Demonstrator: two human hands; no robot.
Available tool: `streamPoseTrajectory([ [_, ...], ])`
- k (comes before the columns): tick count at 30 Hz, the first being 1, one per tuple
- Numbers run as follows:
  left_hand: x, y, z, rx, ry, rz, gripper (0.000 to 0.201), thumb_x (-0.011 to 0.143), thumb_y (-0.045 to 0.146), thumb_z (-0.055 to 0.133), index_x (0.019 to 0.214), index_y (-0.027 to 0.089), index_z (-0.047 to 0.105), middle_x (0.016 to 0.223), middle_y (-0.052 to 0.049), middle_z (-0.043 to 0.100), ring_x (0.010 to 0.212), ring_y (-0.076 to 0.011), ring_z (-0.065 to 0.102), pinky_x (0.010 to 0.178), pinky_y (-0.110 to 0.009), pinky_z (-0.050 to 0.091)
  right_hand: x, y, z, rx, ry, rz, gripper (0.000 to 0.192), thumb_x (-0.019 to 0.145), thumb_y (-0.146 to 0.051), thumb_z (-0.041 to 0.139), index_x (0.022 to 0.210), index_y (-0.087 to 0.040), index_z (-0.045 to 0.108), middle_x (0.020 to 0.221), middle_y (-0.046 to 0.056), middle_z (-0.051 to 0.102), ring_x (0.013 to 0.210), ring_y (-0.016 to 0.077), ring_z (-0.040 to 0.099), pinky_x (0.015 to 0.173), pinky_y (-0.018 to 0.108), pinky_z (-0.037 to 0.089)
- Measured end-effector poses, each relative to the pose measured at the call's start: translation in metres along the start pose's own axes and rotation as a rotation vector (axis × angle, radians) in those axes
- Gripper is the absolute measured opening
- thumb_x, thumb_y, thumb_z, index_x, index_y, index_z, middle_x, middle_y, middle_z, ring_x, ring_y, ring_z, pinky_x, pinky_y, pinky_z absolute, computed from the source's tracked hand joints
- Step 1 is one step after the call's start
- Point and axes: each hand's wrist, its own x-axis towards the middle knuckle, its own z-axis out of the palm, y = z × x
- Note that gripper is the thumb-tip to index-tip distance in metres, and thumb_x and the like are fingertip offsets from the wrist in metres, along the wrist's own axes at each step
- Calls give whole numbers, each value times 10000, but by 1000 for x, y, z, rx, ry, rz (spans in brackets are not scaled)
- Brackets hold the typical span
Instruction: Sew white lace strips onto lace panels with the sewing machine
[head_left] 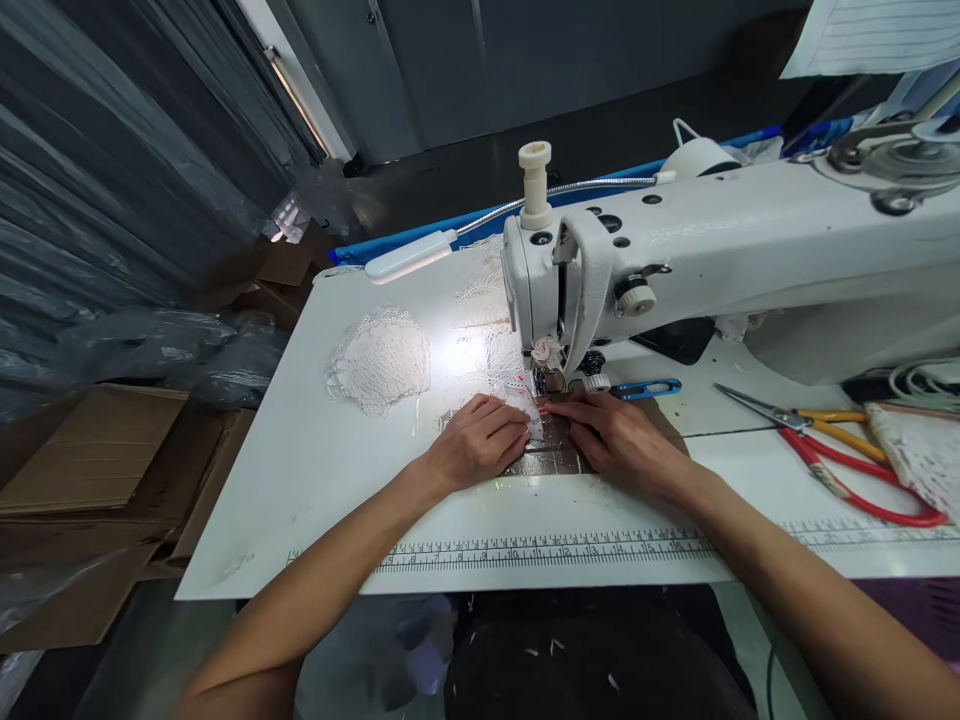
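Head view is showing both forearms reaching forward over the white table (pixel 315 470) and converging in front of the sewing machine (pixel 675 250). The left hand (pixel 480 440) is lying palm down, fingers together and slightly curled, pressing flat on the lace (pixel 529 415) just below the needle area. The right hand (pixel 611 435) is lying palm down too, wrist angling in from the right, its fingers extended leftward and pinning the same lace against the dark plate (pixel 551 455) beneath. The fingertips of both hands are nearly meeting at the presser foot (pixel 547 380). Neither hand is gripping; both are flattened on the fabric. More lace (pixel 379 365) is lying to the left under the lamp (pixel 409 258) glare. Blue snips (pixel 649 388) are resting just beside the right hand, and red scissors (pixel 840 450) are lying well apart on the right. A printed ruler (pixel 540 550) is running along the table's near edge.
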Motion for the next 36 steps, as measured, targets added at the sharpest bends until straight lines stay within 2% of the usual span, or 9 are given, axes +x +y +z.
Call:
streamPoseTrajectory([
  [6, 1, 2, -1, 27, -28, -10, 72, 904, 153, 580, 846, 146, 621, 916, -41, 712, 748, -137, 637, 725, -320, 517, -4, 1, 3, -6, -1, -83, 404, 902, -151, 433, 1233, -259, 639, 1051, 88, 593, 853, 179, 613, 747, 326, 530],
  [11, 2, 5, -2, 66, -56, -11, 109, 915, 161, 559, 830, 150, 626, 922, -39, 711, 749, -134, 623, 751, -319, 497, -4, -1, 2, -87, -75, -183, 370, 914, -202, 437, 1196, -299, 657, 1035, 85, 568, 882, 197, 598, 722, 327, 516],
  [14, 2, 3, -6, 35, -71, 9, 112, 909, 257, 585, 882, 163, 639, 946, -38, 706, 774, -142, 625, 836, -362, 484, -3, -2, 2, -94, -85, -168, 366, 911, -202, 435, 1180, -297, 665, 1044, 89, 559, 911, 208, 592, 746, 343, 515],
  [16, 2, 0, -11, 2, -60, 4, 211, 888, 377, 608, 909, 170, 642, 977, -49, 702, 818, -166, 630, 860, -397, 469, -4, -2, 2, -80, -80, -152, 371, 901, -196, 447, 1186, -293, 664, 1069, 91, 557, 932, 209, 590, 785, 360, 516],
  [19, 3, -7, -17, 26, -1, -98, 254, 883, 425, 602, 883, 174, 634, 962, -58, 701, 812, -179, 624, 774, -379, 455, -5, -3, 4, -71, -68, -128, 379, 892, -194, 455, 1186, -300, 668, 1077, 91, 556, 940, 211, 592, 789, 369, 524],
  [21, 4, -10, -19, 42, -8, -138, 241, 902, 410, 578, 889, 175, 631, 958, -61, 701, 816, -181, 620, 757, -372, 439, -6, -3, 5, -72, -58, -111, 379, 891, -197, 454, 1180, -307, 673, 1070, 90, 558, 934, 213, 596, 767, 367, 532],
  [25, 3, -12, -16, 43, -139, -82, 351, 932, 476, 508, 1053, 162, 610, 1116, -102, 668, 906, -212, 612, 813, -412, 415, -6, -4, 6, -73, -38, -105, 379, 882, -178, 458, 1159, -305, 684, 1064, 91, 565, 918, 211, 603, 741, 363, 539],
  [28, 2, -11, -14, 83, -194, -64, 391, 945, 501, 478, 1099, 160, 592, 1169, -110, 647, 902, -222, 605, 811, -426, 402, -6, -5, 5, -81, -34, -106, 381, 881, -167, 460, 1155, -308, 685, 1064, 91, 569, 905, 210, 606, 727, 362, 540],
  [36, 3, -13, -14, 126, -200, 4, 339, 955, 426, 487, 1067, 127, 601, 1211, -110, 635, 871, -213, 604, 804, -421, 414, -6, -4, 5, -88, -21, -123, 354, 898, -193, 458, 1138, -309, 689, 1053, 86, 578, 880, 199, 613, 707, 344, 540],
])
